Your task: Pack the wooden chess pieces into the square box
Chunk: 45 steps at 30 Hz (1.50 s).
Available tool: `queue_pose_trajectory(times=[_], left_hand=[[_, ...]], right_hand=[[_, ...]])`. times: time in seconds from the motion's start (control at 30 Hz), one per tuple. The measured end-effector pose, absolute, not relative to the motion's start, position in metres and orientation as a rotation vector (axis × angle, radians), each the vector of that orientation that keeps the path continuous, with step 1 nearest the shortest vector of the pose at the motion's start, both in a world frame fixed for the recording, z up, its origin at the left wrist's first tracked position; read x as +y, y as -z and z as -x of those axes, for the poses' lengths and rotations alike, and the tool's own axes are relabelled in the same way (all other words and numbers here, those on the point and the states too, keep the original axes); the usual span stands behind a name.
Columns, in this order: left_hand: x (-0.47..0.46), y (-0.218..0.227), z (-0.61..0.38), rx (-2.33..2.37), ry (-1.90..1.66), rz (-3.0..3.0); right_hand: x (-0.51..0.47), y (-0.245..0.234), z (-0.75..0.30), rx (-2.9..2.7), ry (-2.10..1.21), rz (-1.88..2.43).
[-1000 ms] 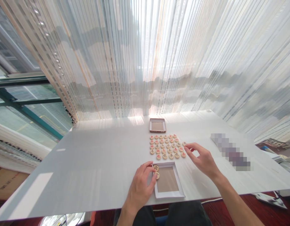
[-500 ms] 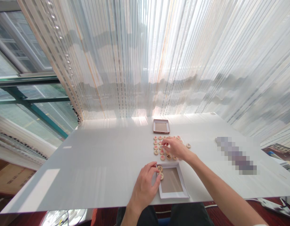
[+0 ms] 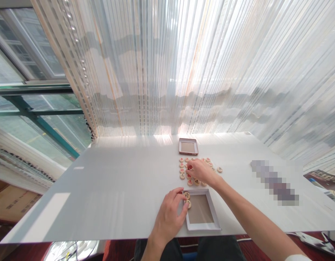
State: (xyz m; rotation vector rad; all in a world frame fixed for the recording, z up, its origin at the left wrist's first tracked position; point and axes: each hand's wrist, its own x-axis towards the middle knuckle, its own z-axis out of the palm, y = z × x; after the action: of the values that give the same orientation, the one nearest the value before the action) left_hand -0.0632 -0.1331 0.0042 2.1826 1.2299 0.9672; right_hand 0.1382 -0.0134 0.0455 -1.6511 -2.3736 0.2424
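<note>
Round wooden Chinese chess pieces (image 3: 189, 182) with red or dark characters lie in rows on the white table. Over these rows reaches my right hand (image 3: 204, 172), thumb and fingers pinched on one piece, which they mostly cover. Nearer to me lies a shallow open box (image 3: 216, 217) with white walls and a brown-grey bottom. My left hand (image 3: 170, 210) grips its left rim with bent fingers. Inside, along that left wall, are two pieces: one with a black character (image 3: 186, 195) and, just below it, another (image 3: 188, 204), beside my thumb and index finger.
A second shallow box part (image 3: 188, 146) with a dark rim sits behind the rows. One piece (image 3: 220, 169) lies apart on the right. Further right is a long blurred-out object (image 3: 274, 183). The table's front edge runs close before my lap; sheer curtains (image 3: 156, 90) hang behind.
My right hand stays over the rows, its fingers slightly shifted at the pieces. The left hand keeps its place at the box. The whole view has moved slightly.
</note>
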Motion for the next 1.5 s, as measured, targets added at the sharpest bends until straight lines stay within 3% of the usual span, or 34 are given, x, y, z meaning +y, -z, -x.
queue_pose_trajectory(times=[0.83,1.5], left_hand=[[-0.1326,-0.0063,0.0635,1.236,-0.935,-2.161],[-0.1329,-0.0040,0.0626,1.255,-0.911,-2.166]], right_hand=[[-0.0088,-0.0453,-0.1346,-2.322,-0.147,1.749],[-0.0125,-0.0393,-0.1308,-2.253,-0.275,1.640]])
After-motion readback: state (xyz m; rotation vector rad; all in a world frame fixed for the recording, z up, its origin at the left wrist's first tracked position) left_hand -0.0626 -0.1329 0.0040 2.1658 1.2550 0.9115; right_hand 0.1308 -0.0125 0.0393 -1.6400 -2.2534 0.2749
